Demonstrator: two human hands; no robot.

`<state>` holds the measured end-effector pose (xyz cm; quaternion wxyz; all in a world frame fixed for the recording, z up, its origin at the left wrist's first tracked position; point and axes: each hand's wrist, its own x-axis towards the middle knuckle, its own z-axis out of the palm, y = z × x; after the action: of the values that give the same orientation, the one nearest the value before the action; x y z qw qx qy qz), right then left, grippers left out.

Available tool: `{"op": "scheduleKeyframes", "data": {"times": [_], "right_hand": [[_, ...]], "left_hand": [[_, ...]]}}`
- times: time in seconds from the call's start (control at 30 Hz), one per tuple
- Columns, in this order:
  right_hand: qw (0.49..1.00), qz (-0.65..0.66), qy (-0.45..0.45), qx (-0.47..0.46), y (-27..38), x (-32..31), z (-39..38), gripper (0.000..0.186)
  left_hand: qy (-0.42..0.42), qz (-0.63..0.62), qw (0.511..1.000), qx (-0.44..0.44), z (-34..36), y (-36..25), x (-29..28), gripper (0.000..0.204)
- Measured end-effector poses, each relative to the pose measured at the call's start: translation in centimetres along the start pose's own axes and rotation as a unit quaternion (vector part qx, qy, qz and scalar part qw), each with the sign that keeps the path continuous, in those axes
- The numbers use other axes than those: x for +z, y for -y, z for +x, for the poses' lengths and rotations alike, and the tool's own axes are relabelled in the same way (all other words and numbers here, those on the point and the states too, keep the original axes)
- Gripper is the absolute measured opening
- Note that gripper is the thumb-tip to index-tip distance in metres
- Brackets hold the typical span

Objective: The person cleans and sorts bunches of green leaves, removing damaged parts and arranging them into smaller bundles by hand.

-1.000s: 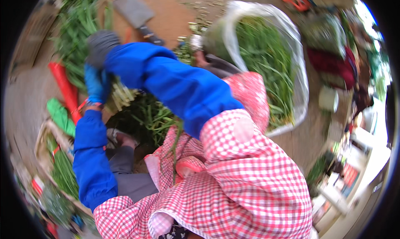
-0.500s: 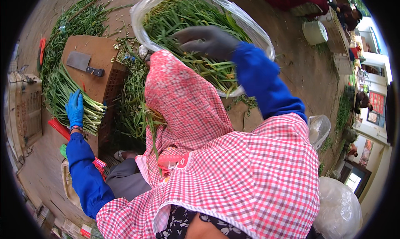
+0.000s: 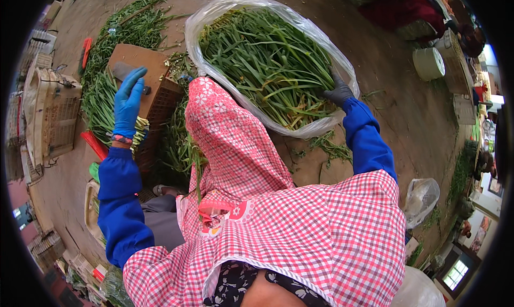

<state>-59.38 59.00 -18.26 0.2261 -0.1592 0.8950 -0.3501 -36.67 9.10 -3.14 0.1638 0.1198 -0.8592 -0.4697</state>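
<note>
While my right hand (image 3: 338,91), fingers curled, grips the greens (image 3: 267,61) in the far plastic bag (image 3: 300,127), my left hand (image 3: 128,101), fingers together, rests flat on the bundle (image 3: 104,106) at left; I'd gather stems evenly.

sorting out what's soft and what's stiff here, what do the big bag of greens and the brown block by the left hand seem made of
The big bag looks like thin clear plastic film: glossy, crinkled, greens visible through it. The brown block seems to be wood or board, matte and flat-topped, though the look leaves it open. The left hand wears a smooth blue glove, probably rubber.
</note>
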Motion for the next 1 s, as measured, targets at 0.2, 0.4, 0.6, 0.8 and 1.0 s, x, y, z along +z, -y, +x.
{"op": "scheduleKeyframes", "data": {"times": [0.2, 0.4, 0.6, 0.8, 1.0], "right_hand": [[0.988, -0.155, -0.022, -0.017, 2.6, 1.6, -1.9, 0.101], [0.985, -0.168, -0.015, 0.025, 4.5, 0.5, -2.2, 0.097], [0.98, -0.187, 0.048, 0.041, 3.5, -2.6, 1.3, 0.084], [0.983, -0.128, 0.131, 0.024, 6.1, -6.4, 3.3, 0.082], [0.992, -0.088, 0.07, -0.061, 13.2, -5.6, -0.1, 0.073]], "left_hand": [[0.075, -0.157, 0.985, -0.014, 0.9, -5.1, 7.9, 0.026], [0.184, -0.318, 0.925, -0.094, 0.0, -8.6, 16.0, 0.029], [0.248, -0.504, 0.787, -0.253, -0.3, -8.6, 20.8, 0.039], [0.274, -0.627, 0.629, -0.37, -1.9, -9.9, 26.4, 0.041], [0.244, -0.674, 0.552, -0.426, -4.0, -7.1, 31.5, 0.031]]}}
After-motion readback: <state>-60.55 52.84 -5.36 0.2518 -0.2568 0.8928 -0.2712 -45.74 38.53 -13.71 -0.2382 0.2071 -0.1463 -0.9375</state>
